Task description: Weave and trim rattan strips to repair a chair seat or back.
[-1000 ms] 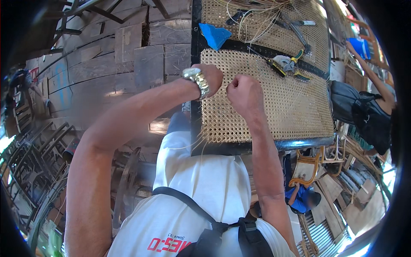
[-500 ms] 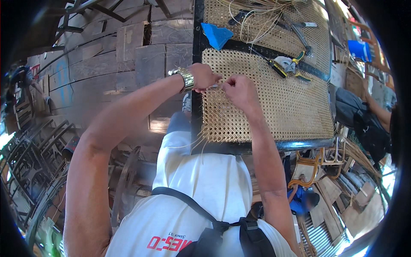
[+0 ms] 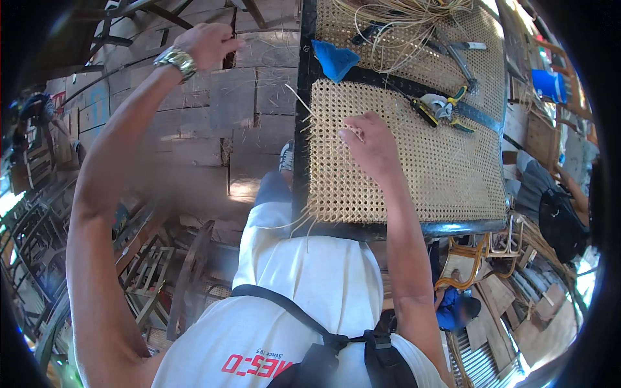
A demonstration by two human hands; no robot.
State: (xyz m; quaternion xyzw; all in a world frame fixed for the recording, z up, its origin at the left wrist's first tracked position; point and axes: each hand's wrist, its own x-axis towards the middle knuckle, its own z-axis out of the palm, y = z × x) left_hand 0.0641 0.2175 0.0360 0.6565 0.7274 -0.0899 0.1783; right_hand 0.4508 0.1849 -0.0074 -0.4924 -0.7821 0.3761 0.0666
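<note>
My left hand (image 3: 208, 46), with a gold-coloured watch on its wrist, is raised over the plank floor at the far left. Its fingers look slightly apart, and no object shows in them. My right hand (image 3: 375, 145) is closed in a pinch just above the woven cane panel (image 3: 349, 187); whatever small thing it holds is hard to make out. A pale cane strand (image 3: 297, 97) sticks out over the panel's left edge, beside the black frame (image 3: 301, 161). More loose strands trail from the panel's near left corner.
Beyond my right hand lie yellow-and-black pliers (image 3: 459, 123), a blue cloth-like piece (image 3: 336, 59), a hammer-like tool (image 3: 459, 61) and a coil of cane strands (image 3: 401, 26). Wooden chair frames (image 3: 152, 278) crowd the left. A person in blue (image 3: 456, 310) is at lower right.
My left hand has left the panel's edge beside my right hand and swung far out to the left. A pale strand now shows jutting from that edge. My right hand stays over the panel.
</note>
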